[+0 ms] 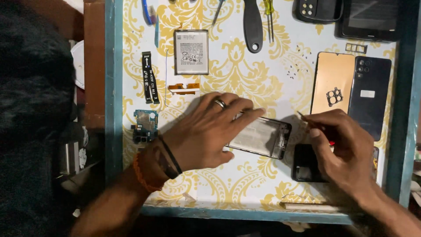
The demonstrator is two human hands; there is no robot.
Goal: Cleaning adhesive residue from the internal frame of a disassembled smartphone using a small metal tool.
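Note:
My left hand [206,131], with a ring and wrist bands, rests flat on one end of a stripped phone frame [267,138] lying on the patterned work board [263,83]. To the right, my right hand [344,147] pinches a thin pointed tool [303,116] whose tip points up and left, just beyond the frame's right end. Under that hand lies a small black phone part [305,164], partly hidden.
Spread over the board are a battery [191,52], a black flex cable [148,78], an orange flex strip [183,88], a small circuit board [144,125], a copper-coloured panel [332,81], a black back cover [370,94], loose screws [298,66] and tool handles [253,24].

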